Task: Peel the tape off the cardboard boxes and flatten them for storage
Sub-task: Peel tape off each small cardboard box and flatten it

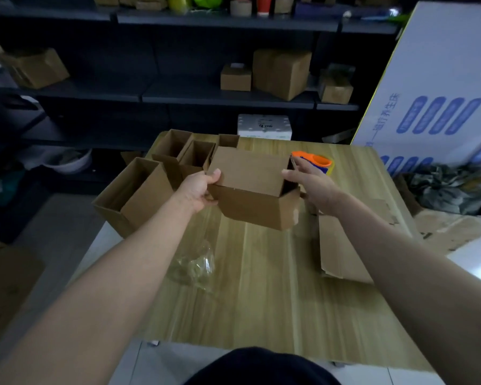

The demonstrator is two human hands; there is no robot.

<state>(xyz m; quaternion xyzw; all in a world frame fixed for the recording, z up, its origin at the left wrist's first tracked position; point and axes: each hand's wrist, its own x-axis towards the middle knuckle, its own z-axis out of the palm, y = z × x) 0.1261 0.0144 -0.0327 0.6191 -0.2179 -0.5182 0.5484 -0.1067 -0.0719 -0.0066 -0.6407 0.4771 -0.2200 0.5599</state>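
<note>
Your left hand grips the left end of the cardboard box, thumb on its top flap and fingers curled under. Your right hand presses flat, fingers together, against the box's right end. You hold the box just above the wooden table. Left of the box stand open cartons; behind its right end sits an orange tape dispenser. Nearer you than the box lies crumpled clear tape, and to its right flattened cardboard.

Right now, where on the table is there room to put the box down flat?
Bare wood lies near the table's front edge, between the crumpled tape and the flattened cardboard. The far left is crowded with open boxes.
</note>
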